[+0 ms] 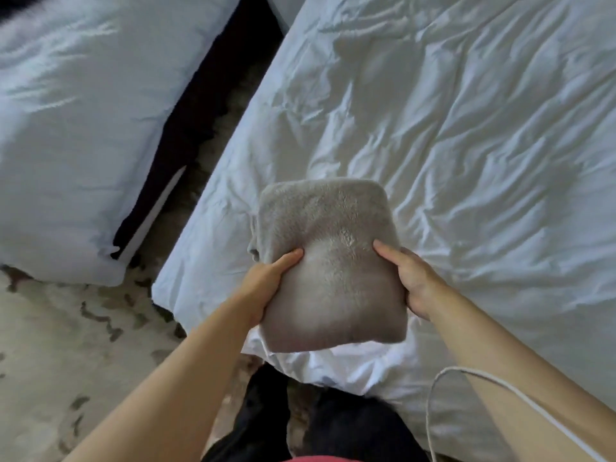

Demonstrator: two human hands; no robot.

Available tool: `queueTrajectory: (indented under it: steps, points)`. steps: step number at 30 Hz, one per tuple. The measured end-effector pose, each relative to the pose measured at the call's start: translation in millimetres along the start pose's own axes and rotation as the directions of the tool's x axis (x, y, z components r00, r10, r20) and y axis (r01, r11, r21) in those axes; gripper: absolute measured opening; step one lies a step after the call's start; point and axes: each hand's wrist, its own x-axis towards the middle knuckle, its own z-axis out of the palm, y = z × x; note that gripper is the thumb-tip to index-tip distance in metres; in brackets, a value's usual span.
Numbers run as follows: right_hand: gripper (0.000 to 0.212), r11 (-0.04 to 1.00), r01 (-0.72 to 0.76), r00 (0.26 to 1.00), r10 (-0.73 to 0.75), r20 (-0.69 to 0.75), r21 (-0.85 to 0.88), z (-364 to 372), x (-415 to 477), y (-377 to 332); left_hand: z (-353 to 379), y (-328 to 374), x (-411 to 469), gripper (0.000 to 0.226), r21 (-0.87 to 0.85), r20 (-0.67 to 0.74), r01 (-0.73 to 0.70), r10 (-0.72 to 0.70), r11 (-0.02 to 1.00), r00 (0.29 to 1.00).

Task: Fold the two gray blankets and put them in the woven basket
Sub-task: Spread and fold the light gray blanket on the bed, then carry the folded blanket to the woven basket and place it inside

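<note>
Fingers [290,256] of L hand [266,285], R hand [415,283] grip plush squarish folded gray blanket [320,215].

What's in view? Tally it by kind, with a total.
gray blanket, folded: 1
Hands gripping it: 2, left hand and right hand
White-covered beds: 2, left bed and right bed
white cable: 1
Woven baskets: 0 in view
Total: 6

Underside of gray blanket [330,228] unseen
</note>
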Motion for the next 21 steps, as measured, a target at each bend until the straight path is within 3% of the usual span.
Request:
queueTrajectory:
  steps: [7, 12, 17, 21]
  points:
    - [0.057, 0.970, 0.187, 0.946, -0.134, 0.296, -0.158, 75.2, -39.9, -37.8, -64.3, -10.5, -74.8, 0.065, -0.279, -0.163, -0.129, 0.086, 0.952, 0.983]
    - [0.041, 0.941, 0.253, 0.910, -0.151, 0.386, -0.227, 149.6, -76.4, -31.7, -120.2, -25.9, -126.0, 0.087, -0.396, -0.303, -0.281, 0.165, 0.874, 0.939]
    - [0.039, 0.904, 0.320, 0.863, -0.154, 0.481, -0.283, 241.8, -117.0, -12.5, -198.9, -40.1, -190.1, 0.045, -0.398, -0.417, -0.439, 0.268, 0.805, 0.869]
    - [0.032, 0.892, 0.329, 0.809, -0.097, 0.579, -0.309, 334.3, -162.0, 21.9, -275.6, -73.5, -249.1, 0.042, -0.380, -0.552, -0.554, 0.300, 0.741, 0.778]
